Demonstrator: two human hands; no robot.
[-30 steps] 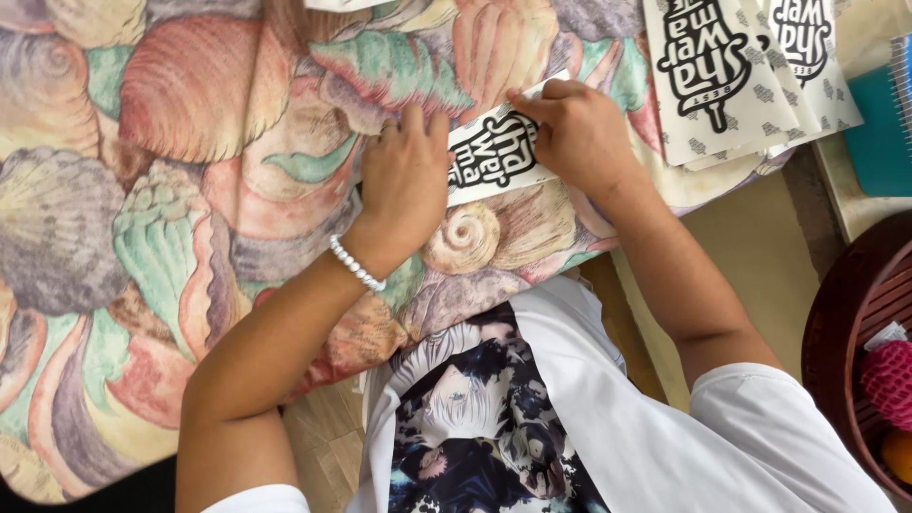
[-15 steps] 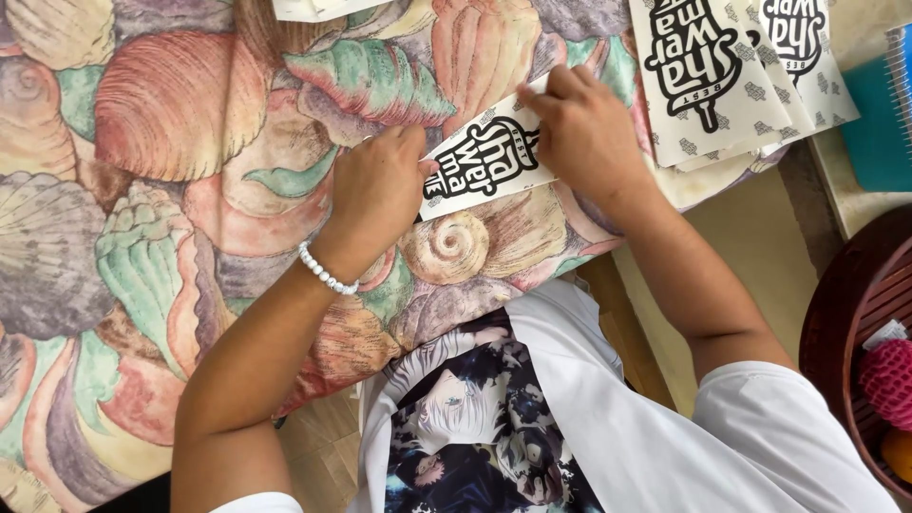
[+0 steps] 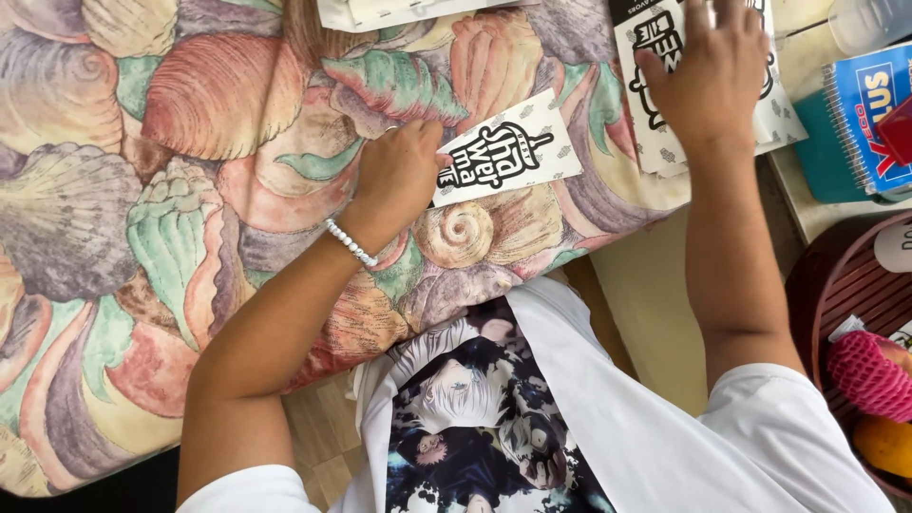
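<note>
A white folded paper sheet with black lettering (image 3: 508,155) is laid flat on a seashell-patterned cloth (image 3: 190,190), just above the centre of the view and slightly tilted, its right end raised toward 2 o'clock. The left hand (image 3: 397,176) is placed palm-down at the sheet's 9 o'clock end; the fingers are pressed flat on the sheet's left edge and on the cloth beside it. Nothing is clenched in this hand. A white bead bracelet (image 3: 351,243) is worn on the left wrist, at 7 o'clock from the hand.

The right hand (image 3: 714,71) is spread open, palm-down, at 2 o'clock from the folded sheet and well apart from it. It is laid on a stack of similar white printed sheets (image 3: 665,142) at the upper right edge of the cloth. The fingertips are cut off by the top of the frame, so whether a sheet is pinched cannot be told.

At 3 o'clock from the stack, a blue spiral-bound notebook (image 3: 855,123) is seen on the table. At 5 o'clock, a dark round basket (image 3: 826,285) is found, with a fruit in pink foam netting (image 3: 869,375) and an orange fruit (image 3: 883,445) inside it. A white shirt with a dark printed figure (image 3: 532,418) is seen at 6 o'clock.
</note>
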